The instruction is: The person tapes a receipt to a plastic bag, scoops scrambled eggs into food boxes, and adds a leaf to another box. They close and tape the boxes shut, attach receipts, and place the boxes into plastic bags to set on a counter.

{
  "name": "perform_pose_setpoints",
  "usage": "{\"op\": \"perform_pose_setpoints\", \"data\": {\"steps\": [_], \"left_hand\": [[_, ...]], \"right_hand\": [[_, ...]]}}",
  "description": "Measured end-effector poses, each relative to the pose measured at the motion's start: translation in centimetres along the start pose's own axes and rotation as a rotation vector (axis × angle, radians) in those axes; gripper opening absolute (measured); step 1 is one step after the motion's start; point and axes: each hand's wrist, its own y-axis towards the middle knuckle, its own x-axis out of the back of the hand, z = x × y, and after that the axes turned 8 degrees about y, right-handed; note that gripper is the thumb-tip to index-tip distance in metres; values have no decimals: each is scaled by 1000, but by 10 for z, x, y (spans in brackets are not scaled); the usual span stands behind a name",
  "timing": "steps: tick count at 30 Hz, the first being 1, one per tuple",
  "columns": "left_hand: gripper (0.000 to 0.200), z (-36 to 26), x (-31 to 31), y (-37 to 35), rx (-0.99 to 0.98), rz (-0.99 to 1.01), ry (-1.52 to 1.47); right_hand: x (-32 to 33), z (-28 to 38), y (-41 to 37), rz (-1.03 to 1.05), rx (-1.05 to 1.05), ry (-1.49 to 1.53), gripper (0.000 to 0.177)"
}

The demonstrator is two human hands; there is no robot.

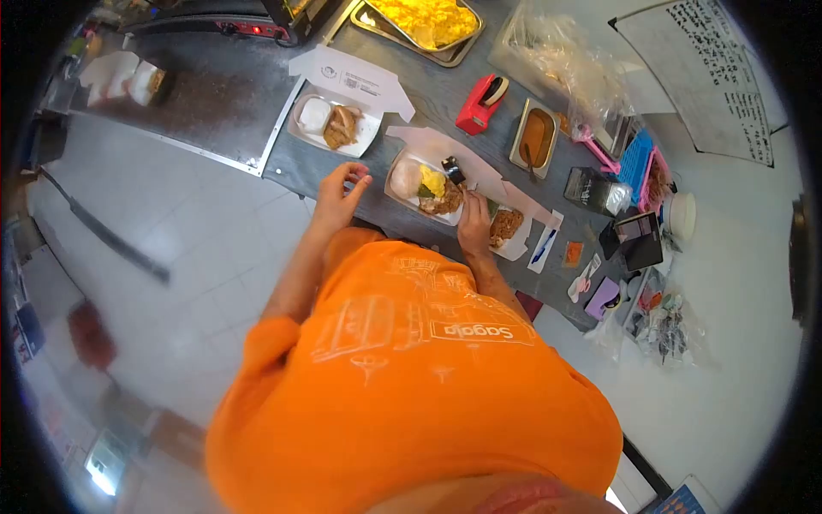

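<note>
My left hand (342, 195) hovers at the counter's front edge, fingers loosely curled, with a gap between thumb and fingertips and nothing visible in it. My right hand (473, 227) is over the right side of an open paper food box (396, 178), its fingers bent together; what they grip, if anything, is hidden. In that box lie a mound of rice (406, 178), yellow scrambled egg (432, 181) and brown shredded food (442, 204). A small black object (452, 169) sits at its back edge. Right of my hand, another box (515, 250) holds brown food (506, 227), partly covered.
Further left, an open box (368, 131) contains rice and a browned piece of meat (342, 125). Behind stand a tray of yellow egg (428, 21), a red tape dispenser (483, 104) and a metal pan of brown sauce (537, 135). A blue pen (543, 247) lies right.
</note>
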Motion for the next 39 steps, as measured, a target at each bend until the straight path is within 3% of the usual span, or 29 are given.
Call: {"op": "perform_pose_setpoints", "data": {"steps": [3,5,6,8,10,12,14,18,20,21,24,28,31,33,35,37,39], "left_hand": [[22,13,-1,3,28,21,-21],[21,16,-1,9,40,28,-31],[21,15,0,10,58,46,-22],[21,21,-1,15,73,82,-25],[22,30,-5,22,40,133,-24],[24,31,-6,30,17,221,-37],[24,26,-5,36,-14,237,-31],[25,33,-3,48,-49,256,-43],[24,38,-2,52,-24,249,-56],[24,41,0,52,-21,243,-63],[23,41,2,52,14,240,-81],[24,41,-3,54,68,291,-121],[26,28,-1,62,78,352,-114],[26,27,-2,65,72,380,-107],[28,31,-6,63,74,364,-104],[28,29,-4,62,76,386,-109],[29,24,0,60,83,413,-110]], "right_hand": [[14,8,12,-37,13,53,14],[20,17,34,-160,-373,308,11],[23,24,53,-306,-546,649,15],[37,42,128,-285,-582,819,18],[15,22,194,-279,-484,783,20],[-20,-20,248,-145,-423,465,23],[-65,-65,293,-138,83,112,24],[-111,-98,334,106,117,-116,21],[-119,-101,339,427,211,-434,16],[-123,-102,340,433,218,-437,16],[-120,-105,338,830,255,-516,15],[-124,-100,359,905,338,-452,16],[-137,-101,375,1024,189,-292,17],[-139,-104,382,783,-325,17,18],[-141,-121,367,727,-311,78,20],[-141,-127,351,503,-537,218,18],[-138,-134,338,464,-660,325,19]]}}
